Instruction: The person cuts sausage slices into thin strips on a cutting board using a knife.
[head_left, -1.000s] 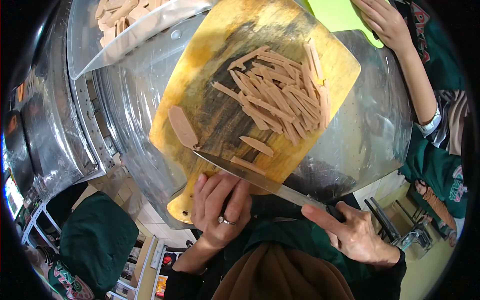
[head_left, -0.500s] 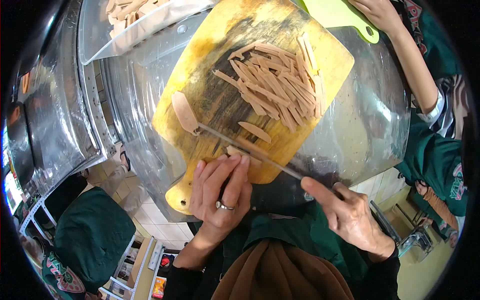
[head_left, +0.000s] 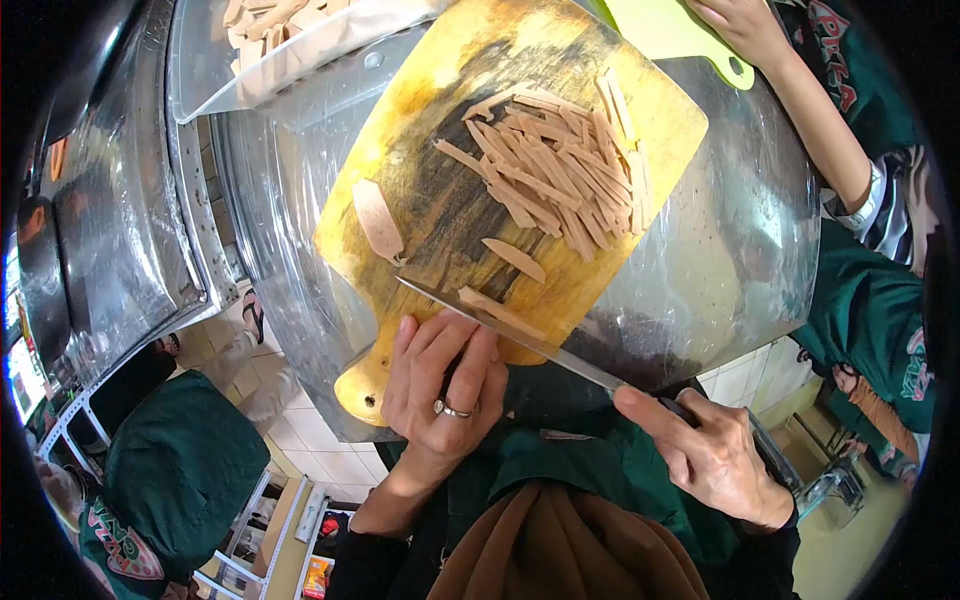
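Note:
A knife [head_left: 530,343] with a long blade is in my right hand [head_left: 715,450], its fingers wrapped round the handle. The blade lies across the lower part of a wooden cutting board [head_left: 400,120], beside a thin pinkish-brown slice [head_left: 497,312]. My left hand [head_left: 445,390], wearing a ring, has its fingers curled close behind the blade; they hide most of what they press on. A flat oblong piece [head_left: 378,220] lies on the board's left side, and a small slice [head_left: 514,259] sits nearer the middle. Many cut strips [head_left: 560,165] are heaped at the upper right.
A clear plastic tub [head_left: 300,60] of similar pieces stands at the upper left. Another person's hand [head_left: 740,25] rests at a green board [head_left: 665,30] at the upper right. The table [head_left: 720,230] has a clear plastic cover. Other people are at both sides.
The knife blade has shifted slightly downward and toward my left hand, and its tip is off the oblong piece. A thin slice now shows beyond the blade. My right hand has moved slightly right.

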